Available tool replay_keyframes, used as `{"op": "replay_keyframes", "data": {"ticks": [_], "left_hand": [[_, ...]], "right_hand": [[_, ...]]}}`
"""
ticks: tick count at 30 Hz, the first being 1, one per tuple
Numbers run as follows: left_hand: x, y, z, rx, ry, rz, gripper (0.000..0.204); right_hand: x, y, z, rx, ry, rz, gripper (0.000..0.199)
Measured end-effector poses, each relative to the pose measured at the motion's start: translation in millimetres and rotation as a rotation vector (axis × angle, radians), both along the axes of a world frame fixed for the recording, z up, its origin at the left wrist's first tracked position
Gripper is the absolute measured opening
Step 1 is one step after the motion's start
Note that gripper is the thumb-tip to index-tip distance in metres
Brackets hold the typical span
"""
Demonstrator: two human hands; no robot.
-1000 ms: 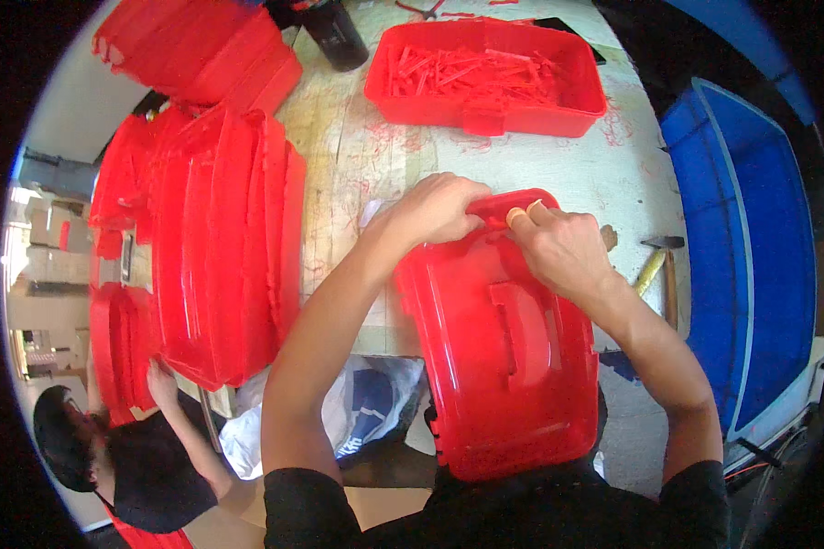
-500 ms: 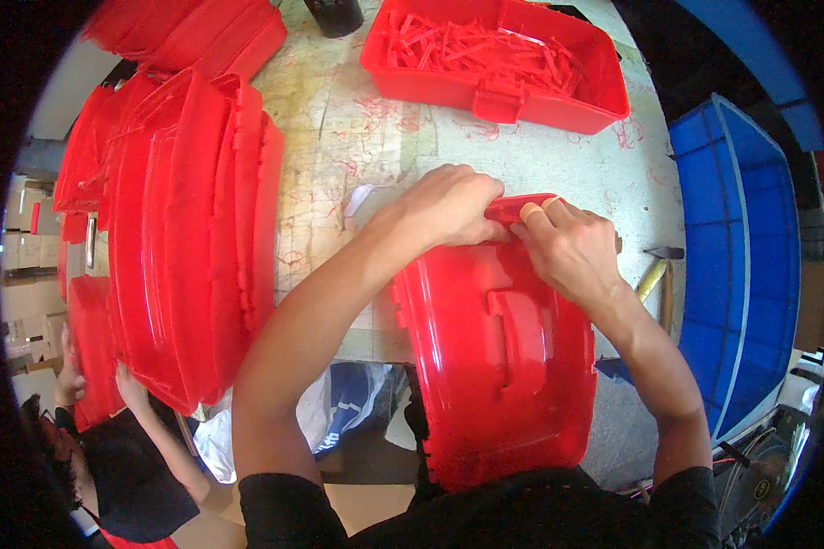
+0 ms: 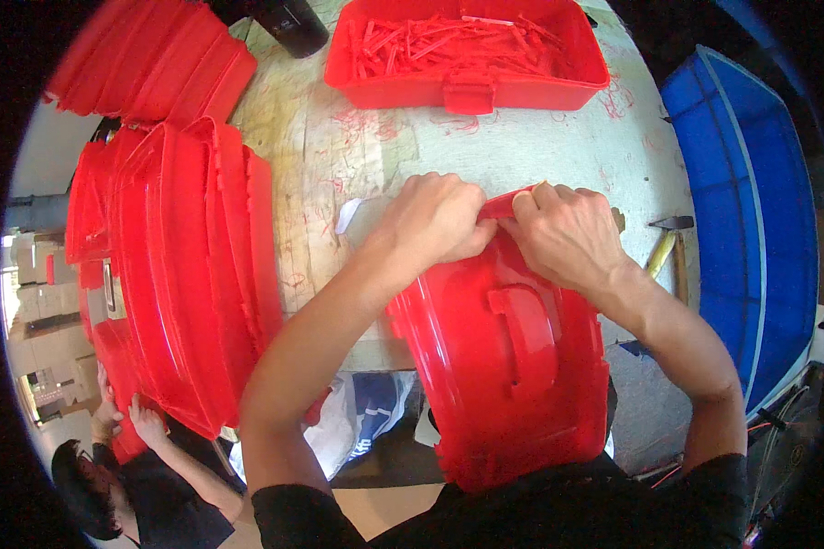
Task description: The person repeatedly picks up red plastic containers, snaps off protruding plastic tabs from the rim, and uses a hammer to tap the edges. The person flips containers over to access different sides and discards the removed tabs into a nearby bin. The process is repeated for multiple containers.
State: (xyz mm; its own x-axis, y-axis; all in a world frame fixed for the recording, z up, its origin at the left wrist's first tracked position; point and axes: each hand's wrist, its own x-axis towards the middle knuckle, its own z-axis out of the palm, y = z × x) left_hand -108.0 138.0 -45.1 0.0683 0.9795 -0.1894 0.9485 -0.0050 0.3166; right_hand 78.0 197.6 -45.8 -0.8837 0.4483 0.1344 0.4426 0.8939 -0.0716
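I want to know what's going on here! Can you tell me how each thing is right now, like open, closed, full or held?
Red lid: handle side up, far edge gripped by both hands.
Left hand: closed on the lid's far edge.
Right hand: pinching the same edge.
Red box: open, holding red plastic strips.
Stack of red lids: standing on edge, leaning together.
Blue crate: open; contents not visible.
Hammer: lying flat, untouched.

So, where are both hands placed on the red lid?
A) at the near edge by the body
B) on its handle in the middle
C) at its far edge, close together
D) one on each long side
C: the left hand and the right hand pinch the far edge of the red lid side by side, while its handle lies untouched.
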Motion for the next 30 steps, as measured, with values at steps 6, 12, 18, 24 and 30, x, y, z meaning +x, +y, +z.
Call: {"op": "replay_keyframes", "data": {"ticks": [6, 12, 18, 24, 30], "left_hand": [[0, 5, -2, 0.021, -0.057, -0.01, 0.031], [1, 5, -4, 0.03, -0.026, 0.014, 0.027], [5, 5, 0, -0.015, -0.032, 0.004, 0.022], [1, 8, -3, 0.034, 0.0, 0.045, 0.026], [-1, 11, -4, 0.022, 0.027, -0.037, 0.026]], "right_hand": [[-6, 4, 6, -0.058, -0.045, -0.066, 0.022], [-14, -4, 9, 0.081, -0.132, -0.036, 0.016], [-21, 4, 19, 0.333, -0.265, 0.253, 0.011], [-20, -2, -1, 0.095, -0.086, -0.078, 0.011], [-18, -10, -5, 0.174, -0.09, -0.119, 0.01]]}}
